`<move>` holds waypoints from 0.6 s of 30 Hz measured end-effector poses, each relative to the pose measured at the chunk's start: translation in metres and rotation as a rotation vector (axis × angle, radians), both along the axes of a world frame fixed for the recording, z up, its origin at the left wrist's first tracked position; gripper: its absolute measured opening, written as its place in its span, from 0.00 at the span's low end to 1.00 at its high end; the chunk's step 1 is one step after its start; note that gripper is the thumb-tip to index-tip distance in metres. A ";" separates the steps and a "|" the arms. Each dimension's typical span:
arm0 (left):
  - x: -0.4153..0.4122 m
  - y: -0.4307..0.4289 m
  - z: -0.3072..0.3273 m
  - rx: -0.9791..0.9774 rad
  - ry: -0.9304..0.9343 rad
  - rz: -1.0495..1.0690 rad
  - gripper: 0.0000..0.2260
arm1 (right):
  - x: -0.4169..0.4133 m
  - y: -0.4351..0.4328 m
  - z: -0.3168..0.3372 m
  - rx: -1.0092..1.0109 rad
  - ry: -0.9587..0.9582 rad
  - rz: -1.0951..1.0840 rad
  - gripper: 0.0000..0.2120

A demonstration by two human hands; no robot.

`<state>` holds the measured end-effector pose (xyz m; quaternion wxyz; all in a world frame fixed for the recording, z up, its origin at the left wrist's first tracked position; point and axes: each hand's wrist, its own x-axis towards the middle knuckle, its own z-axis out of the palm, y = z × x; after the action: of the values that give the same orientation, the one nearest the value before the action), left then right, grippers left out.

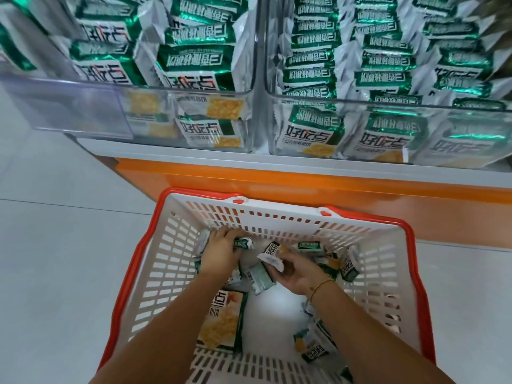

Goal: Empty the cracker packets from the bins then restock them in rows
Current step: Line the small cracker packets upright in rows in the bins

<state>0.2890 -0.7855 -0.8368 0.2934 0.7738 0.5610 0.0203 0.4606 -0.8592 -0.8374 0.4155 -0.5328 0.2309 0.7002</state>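
Both hands are down in the basket (277, 210), a white slotted one with an orange rim, sitting on the floor (55, 245) in front of the orange shelf base (277, 178).

Left hand (221, 252): at the far-left of the basket, fingers curled over a small green packet (243, 243) and gripping it. More packets sit under the palm, partly hidden.

Right hand (300, 274): mid-basket, thumb and fingers pinching the crimped white end of a second packet (273, 254), which is lifted clear of the pile. There is a gold bracelet (321, 285) on that wrist.

Loose packets in the basket:
- a grey-backed one (260, 281) between the two hands
- a large one lying flat (224, 322), partly under the left forearm
- a few along the far-right wall (349, 266)
- a cluster at the near right (313, 347), under the right forearm

The basket floor shows bare white in the middle.

On the shelf above are two clear bins, side by side and touching.
- Left bin (69, 87): bigger packets (194, 62), upright but leaning and uneven. Its left end looks empty behind the clear front.
- Right bin (388, 105): cracker packets (385, 56) standing on edge in three tight front-to-back rows, full to the rim.
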 end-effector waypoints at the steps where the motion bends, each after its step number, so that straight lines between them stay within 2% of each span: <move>1: -0.001 -0.001 0.003 0.007 -0.037 0.023 0.17 | 0.002 -0.002 0.001 0.006 -0.020 0.057 0.10; 3: -0.003 -0.006 0.013 -0.032 -0.124 0.132 0.15 | 0.007 -0.005 0.008 0.022 -0.067 0.191 0.04; 7: -0.005 -0.016 0.044 -0.256 -0.337 0.455 0.09 | 0.017 -0.013 0.031 0.143 -0.150 0.394 0.07; 9: -0.008 -0.021 0.064 -0.419 -0.509 0.635 0.03 | 0.023 -0.015 0.046 0.238 -0.185 0.486 0.02; 10: -0.009 -0.024 0.072 -0.530 -0.594 0.704 0.02 | 0.026 -0.016 0.055 0.288 -0.213 0.534 0.05; 13: -0.013 -0.033 0.086 -0.670 -0.729 0.757 0.07 | 0.032 -0.016 0.084 0.458 -0.273 0.634 0.17; 16: -0.011 -0.040 0.101 -0.694 -0.795 0.805 0.16 | 0.034 -0.016 0.115 0.593 -0.243 0.622 0.16; 18: -0.006 -0.045 0.115 -0.722 -0.852 0.796 0.12 | 0.032 -0.016 0.134 0.665 -0.227 0.596 0.15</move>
<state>0.2829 -0.8305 -0.7223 0.6983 0.2870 0.6099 0.2409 0.4926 -0.8752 -0.7034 0.3668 -0.4872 -0.2166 0.7623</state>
